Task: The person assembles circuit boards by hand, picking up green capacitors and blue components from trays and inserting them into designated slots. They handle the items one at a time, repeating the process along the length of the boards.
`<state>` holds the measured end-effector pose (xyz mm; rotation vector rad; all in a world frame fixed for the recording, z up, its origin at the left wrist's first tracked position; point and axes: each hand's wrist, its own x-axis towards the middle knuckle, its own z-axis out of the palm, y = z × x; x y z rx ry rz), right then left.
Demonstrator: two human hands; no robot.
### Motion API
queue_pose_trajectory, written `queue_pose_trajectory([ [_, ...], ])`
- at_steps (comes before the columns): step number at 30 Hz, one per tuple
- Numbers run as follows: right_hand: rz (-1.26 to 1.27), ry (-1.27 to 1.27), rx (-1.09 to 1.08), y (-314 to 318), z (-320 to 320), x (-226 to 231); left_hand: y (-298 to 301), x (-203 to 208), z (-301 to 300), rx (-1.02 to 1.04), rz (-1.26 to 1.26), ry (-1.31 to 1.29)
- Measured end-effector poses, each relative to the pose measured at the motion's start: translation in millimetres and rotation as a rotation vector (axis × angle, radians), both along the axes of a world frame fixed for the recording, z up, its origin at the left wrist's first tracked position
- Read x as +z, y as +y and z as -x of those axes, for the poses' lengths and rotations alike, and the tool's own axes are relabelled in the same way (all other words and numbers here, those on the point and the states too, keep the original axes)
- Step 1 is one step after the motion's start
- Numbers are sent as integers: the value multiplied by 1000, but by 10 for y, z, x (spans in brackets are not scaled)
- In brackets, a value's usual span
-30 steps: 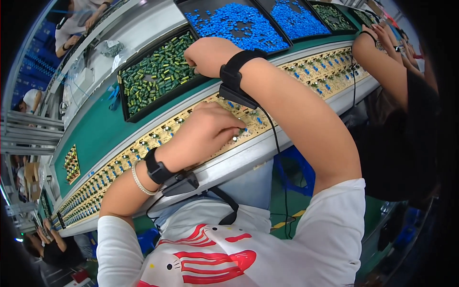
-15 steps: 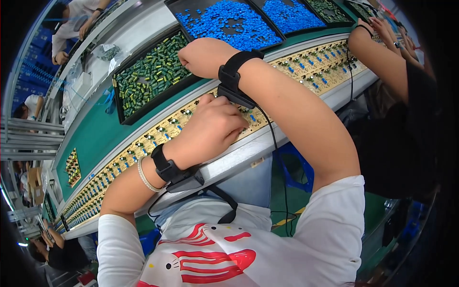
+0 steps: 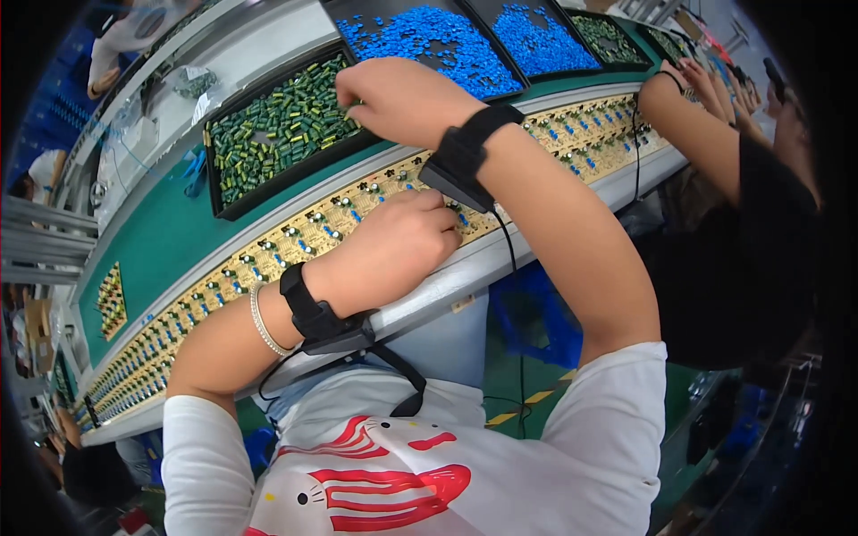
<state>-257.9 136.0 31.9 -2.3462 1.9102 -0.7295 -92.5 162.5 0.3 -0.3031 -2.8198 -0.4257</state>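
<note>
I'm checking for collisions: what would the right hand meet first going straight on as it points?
The right hand would likely meet the green cylindrical components in the black tray first, though its height above them is unclear.

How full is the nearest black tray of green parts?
Fairly full: green parts cover most of the black tray, with a small bare patch showing among them.

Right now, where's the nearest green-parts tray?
In the head view, the green-parts tray is upper left of centre on the bench, left of a blue-parts tray, the right hand at its right end.
</note>
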Motion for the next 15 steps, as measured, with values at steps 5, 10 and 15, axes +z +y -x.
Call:
queue_pose_trajectory([
  [5,63,-253,11,560,180,173,-359,121,-297,206,-487,82],
  [10,-125,-291,-105,1135,164,29,-1506,134,-801,694,-372,178],
  [15,-330,-375,-277,1215,136,-119,-1574,-32,-841,776,-304,3],
])
